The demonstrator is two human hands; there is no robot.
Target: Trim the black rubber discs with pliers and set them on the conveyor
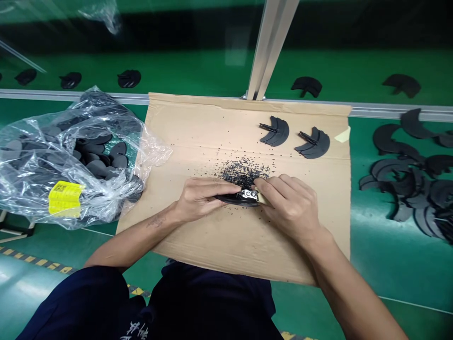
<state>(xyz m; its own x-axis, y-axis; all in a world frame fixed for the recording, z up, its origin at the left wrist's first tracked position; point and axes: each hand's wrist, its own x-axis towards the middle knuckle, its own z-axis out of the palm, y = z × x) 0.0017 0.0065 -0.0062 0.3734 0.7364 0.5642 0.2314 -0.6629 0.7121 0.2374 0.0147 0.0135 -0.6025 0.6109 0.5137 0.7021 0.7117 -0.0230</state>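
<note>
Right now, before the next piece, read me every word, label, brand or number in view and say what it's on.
Nothing can be quoted with certainty.
Yellow label on the clear plastic bag: QR code and fine print, too small to read.
White lettering on the navy shirt: blurred and cut off.
Cutting pliers: no readable marking.
</note>
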